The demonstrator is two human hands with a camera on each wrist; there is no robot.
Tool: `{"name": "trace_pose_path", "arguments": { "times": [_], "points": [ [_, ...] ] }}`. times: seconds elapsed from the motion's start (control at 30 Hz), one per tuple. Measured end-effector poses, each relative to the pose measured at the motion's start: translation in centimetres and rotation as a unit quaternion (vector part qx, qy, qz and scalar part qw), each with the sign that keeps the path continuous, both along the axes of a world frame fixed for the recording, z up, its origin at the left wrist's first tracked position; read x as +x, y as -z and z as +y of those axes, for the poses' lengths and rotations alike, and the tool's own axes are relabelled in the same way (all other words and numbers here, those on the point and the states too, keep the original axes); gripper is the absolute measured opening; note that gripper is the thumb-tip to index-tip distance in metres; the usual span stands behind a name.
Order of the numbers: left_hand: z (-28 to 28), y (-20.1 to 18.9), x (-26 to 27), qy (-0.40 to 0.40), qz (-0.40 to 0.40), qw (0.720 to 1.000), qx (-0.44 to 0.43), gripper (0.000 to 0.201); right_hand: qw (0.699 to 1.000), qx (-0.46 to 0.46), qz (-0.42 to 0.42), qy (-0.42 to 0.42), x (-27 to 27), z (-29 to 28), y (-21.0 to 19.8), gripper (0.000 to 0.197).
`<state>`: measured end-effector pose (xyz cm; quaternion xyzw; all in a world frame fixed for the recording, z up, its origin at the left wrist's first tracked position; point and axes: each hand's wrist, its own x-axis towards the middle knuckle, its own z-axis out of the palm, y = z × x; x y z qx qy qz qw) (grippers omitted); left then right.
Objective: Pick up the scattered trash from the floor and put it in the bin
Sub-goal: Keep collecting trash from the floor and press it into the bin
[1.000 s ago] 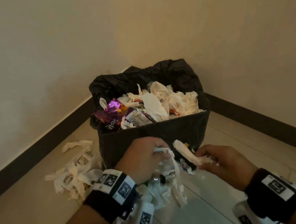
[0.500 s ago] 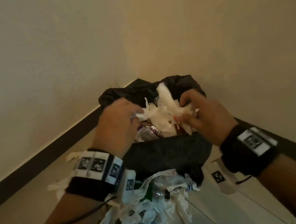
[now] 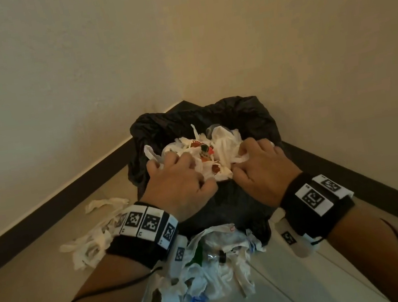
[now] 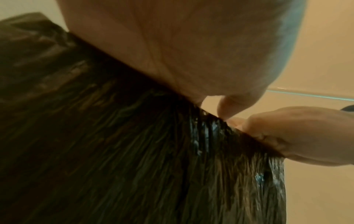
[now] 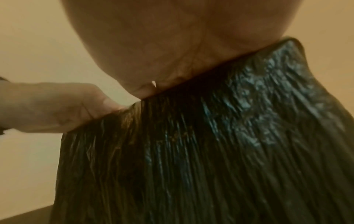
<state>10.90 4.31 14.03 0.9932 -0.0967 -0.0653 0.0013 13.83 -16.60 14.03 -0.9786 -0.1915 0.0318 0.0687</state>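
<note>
A bin lined with a black bag (image 3: 252, 117) stands in the room's corner, heaped with white paper scraps and wrappers (image 3: 217, 145). Both of my hands are on top of that heap. My left hand (image 3: 182, 165) has its fingers curled into white paper at the heap's left. My right hand (image 3: 252, 152) pinches a white strip at the heap's right. Each wrist view shows only a palm above the bag's wrinkled front wall (image 4: 114, 151) (image 5: 210, 151); the fingertips are hidden there. More trash lies on the floor.
A pile of white plastic bags and scraps (image 3: 210, 270) lies on the floor just in front of the bin. Torn white paper strips (image 3: 95, 241) lie to the bin's left by the dark skirting board (image 3: 45, 202). Walls close in behind and to the right.
Both hands rose from the floor pile with white paper, moved over the bin and came down onto the heap inside it.
</note>
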Motion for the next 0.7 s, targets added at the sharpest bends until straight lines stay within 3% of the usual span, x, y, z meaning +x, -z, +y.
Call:
{"name": "trace_pose_path", "arguments": {
  "times": [0.07,0.17,0.27,0.37,0.47,0.57,0.63,0.7],
  "points": [
    [0.0,-0.1,-0.2,0.009,-0.028,1.000,-0.003,0.065,0.999,-0.020,-0.041,-0.018,-0.4,0.0,0.1,0.052],
    [0.3,-0.2,-0.6,0.006,-0.028,0.999,-0.017,0.058,0.998,-0.025,-0.031,-0.038,-0.7,-0.1,0.2,0.054],
    [1.0,-0.2,-1.3,0.006,-0.047,0.998,-0.036,0.054,0.999,0.020,-0.012,-0.024,-1.6,-0.4,0.2,0.037],
    [1.4,-0.3,-2.2,0.015,-0.079,0.996,-0.024,0.057,0.996,0.024,-0.066,-0.048,-2.3,-0.9,0.4,0.035],
    [1.2,-1.1,-3.2,0.032,-0.171,0.984,-0.047,0.057,0.984,0.059,-0.159,-0.047,-3.1,-1.6,0.2,0.033],
    [0.4,-1.3,-4.4,0.116,-0.297,0.942,-0.103,0.037,0.957,0.153,-0.228,-0.090,-5.0,-1.7,0.8,0.019],
    [-0.5,-0.8,-5.3,0.205,-0.290,0.922,-0.154,0.019,0.964,0.151,-0.175,-0.131,-6.0,-1.4,3.4,0.010],
    [-1.5,1.1,-5.7,0.260,-0.206,0.929,-0.164,0.016,0.987,0.114,-0.050,-0.099,-6.4,-1.5,8.0,0.014]
  ]
}}
